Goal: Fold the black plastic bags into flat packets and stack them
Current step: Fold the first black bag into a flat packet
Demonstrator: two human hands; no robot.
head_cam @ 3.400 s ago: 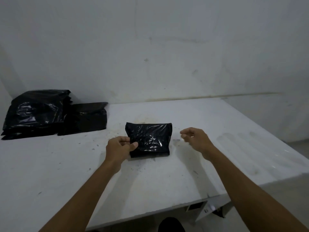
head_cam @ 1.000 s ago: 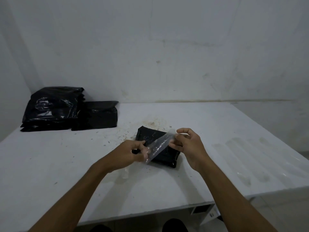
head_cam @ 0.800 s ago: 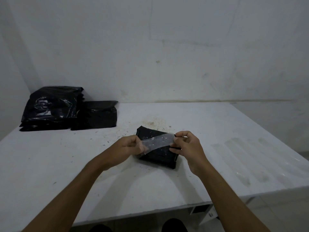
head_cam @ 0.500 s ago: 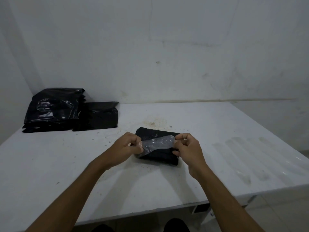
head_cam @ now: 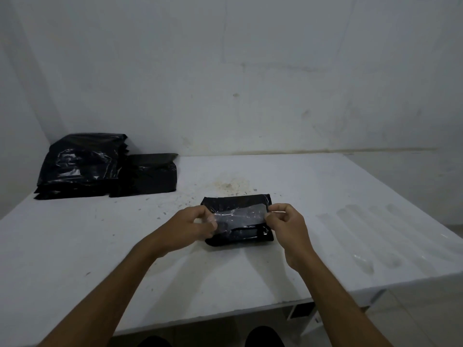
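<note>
Tape strip (head_cam: pixel 239 216) now level over packet (head_cam: pixel 238 236)

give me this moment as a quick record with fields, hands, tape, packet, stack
left hand: pinching the left end of the tape
right hand: pinching the right end
clear tape strip: stretched between both hands, over the packet
folded black packet: flat on the white table, under the tape
black bag stack: far left, by the wall
spare tape strips: on the table, right

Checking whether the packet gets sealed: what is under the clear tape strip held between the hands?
The folded black packet lies on the table under the tape strip. Its middle is partly covered by it.
</note>
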